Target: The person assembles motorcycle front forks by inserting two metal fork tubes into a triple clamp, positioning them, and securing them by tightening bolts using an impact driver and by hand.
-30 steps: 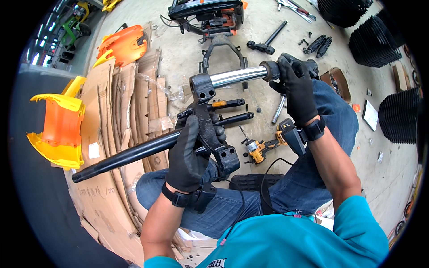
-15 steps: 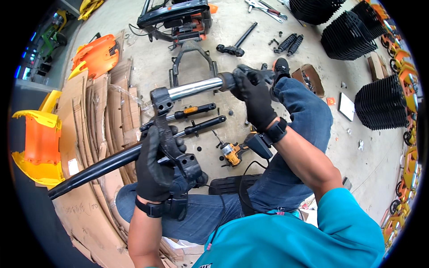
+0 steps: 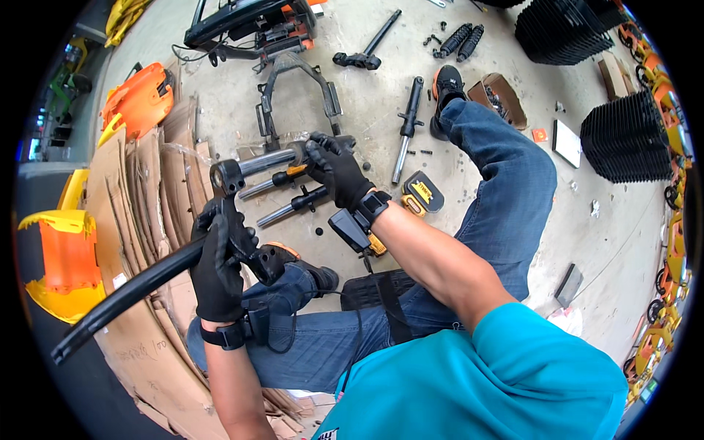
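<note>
A black fork clamp [image 3: 233, 220] with a long black stem tube [image 3: 128, 301] reaching down to the left is gripped by my left hand [image 3: 217, 257], gloved in black, fingers wrapped around it. A chrome fork tube [image 3: 267, 162] runs right from the ring at the clamp's far end. My gloved right hand [image 3: 339, 173] closes around the tube's dark right end; part of that end is hidden. Below on the floor lie two more fork legs [image 3: 274, 213], partly covered by my hand and forearm. A yellow-black power driver [image 3: 378, 245] is half hidden by my right wrist.
Flattened cardboard [image 3: 117, 257] stacks at left beside orange-yellow panels [image 3: 66, 257]. A black frame [image 3: 265, 95] stands ahead. Another fork leg [image 3: 408, 128], a second clamp [image 3: 358, 60], two shock absorbers [image 3: 456, 40] and a box of hardware [image 3: 513, 110] are on the floor. Black crates [image 3: 623, 139] stand right.
Both hands and the clamp with its tube have shifted left and lower in view; my right hand moved most. The view itself has shifted, showing a fork leg by my foot.
</note>
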`<state>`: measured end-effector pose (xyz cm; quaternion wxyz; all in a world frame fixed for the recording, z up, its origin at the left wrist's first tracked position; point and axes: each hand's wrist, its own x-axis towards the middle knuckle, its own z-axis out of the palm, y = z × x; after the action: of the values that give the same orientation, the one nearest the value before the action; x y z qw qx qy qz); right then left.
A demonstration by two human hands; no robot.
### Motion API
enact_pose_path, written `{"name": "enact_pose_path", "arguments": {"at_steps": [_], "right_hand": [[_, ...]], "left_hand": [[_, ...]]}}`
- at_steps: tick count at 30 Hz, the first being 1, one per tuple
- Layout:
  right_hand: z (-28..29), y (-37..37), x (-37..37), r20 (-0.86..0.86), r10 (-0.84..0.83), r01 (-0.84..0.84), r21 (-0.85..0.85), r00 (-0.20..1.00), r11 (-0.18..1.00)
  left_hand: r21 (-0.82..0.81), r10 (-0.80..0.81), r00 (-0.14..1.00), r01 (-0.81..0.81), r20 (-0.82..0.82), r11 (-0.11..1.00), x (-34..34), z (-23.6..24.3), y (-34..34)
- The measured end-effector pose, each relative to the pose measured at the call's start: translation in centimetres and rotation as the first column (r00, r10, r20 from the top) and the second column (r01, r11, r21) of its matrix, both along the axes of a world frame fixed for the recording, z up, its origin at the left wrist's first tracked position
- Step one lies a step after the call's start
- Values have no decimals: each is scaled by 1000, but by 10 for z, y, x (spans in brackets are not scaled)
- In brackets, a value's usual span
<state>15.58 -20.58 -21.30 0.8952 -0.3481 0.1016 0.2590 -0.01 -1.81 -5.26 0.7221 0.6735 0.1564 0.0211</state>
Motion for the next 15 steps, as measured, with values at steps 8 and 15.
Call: {"name": "enact_pose_path", "arguments": {"at_steps": [8, 15], "right_hand": [[-45, -11, 8, 39, 277, -279, 54, 960, 959], [-79, 14, 17, 579, 232, -45, -319, 782, 947]], "left_hand": [[218, -3, 998, 16, -59, 976, -11, -1, -2], [43, 160, 981, -156, -111, 987, 19, 14, -29]]}}
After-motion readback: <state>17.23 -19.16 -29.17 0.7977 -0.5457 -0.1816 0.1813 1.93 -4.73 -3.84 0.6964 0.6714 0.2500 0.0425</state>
